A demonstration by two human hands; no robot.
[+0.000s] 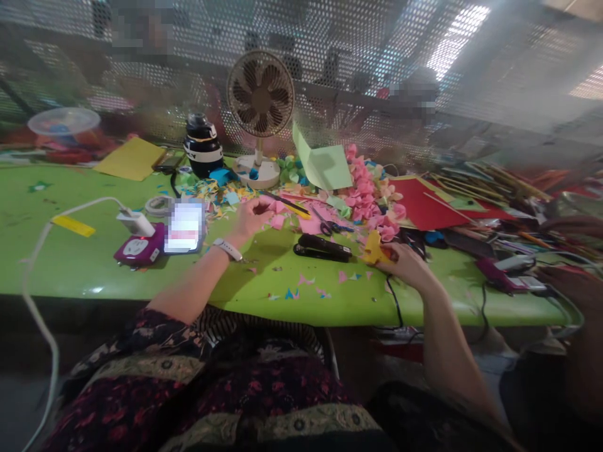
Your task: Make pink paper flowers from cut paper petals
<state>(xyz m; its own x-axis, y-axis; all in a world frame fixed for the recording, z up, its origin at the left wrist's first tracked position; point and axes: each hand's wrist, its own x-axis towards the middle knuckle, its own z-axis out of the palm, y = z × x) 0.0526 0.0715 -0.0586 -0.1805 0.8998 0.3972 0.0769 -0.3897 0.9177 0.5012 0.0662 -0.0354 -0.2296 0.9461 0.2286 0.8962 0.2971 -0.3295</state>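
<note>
My right hand is closed on a yellow paper piece, just right of a black stapler lying on the green table. Over the paper scraps, my left hand has its fingers bent together near a dark pencil; whatever they may grip is too small to make out. Dark-handled scissors rest on pink paper behind the stapler. Pink paper flowers are heaped beyond them, beside a folded light green sheet.
A small fan and black bottle stand at the back. Left are a lit phone and a purple adapter with a white cable. Red paper lies right, near another person's arm at the edge.
</note>
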